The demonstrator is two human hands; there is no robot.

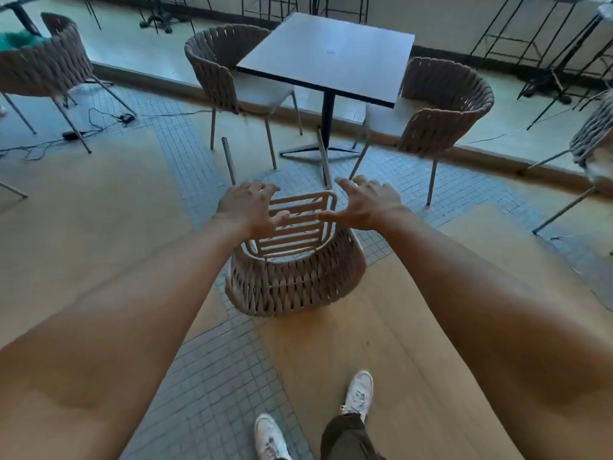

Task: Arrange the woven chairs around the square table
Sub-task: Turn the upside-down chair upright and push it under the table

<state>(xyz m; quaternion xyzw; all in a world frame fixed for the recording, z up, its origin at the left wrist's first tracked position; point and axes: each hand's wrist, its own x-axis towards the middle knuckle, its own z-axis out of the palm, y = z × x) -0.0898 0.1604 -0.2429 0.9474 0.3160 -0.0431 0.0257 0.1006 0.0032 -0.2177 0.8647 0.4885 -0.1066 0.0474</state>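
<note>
A woven chair (295,280) lies tipped over on the floor in front of me, its slatted seat underside facing up and two legs pointing toward the square table (328,54). My left hand (248,207) hovers over the left side of the seat frame with fingers spread. My right hand (365,202) is spread over the right side of the frame. Neither hand grips anything. Two more woven chairs stand upright at the table, one on its left (219,68) and one on its right (444,107).
Another woven chair (43,68) with something green on it stands far left, and a further chair (593,134) at the right edge. Cables and a power adapter (71,135) lie on the floor at left. A raised step runs behind the table. My feet (356,393) are below.
</note>
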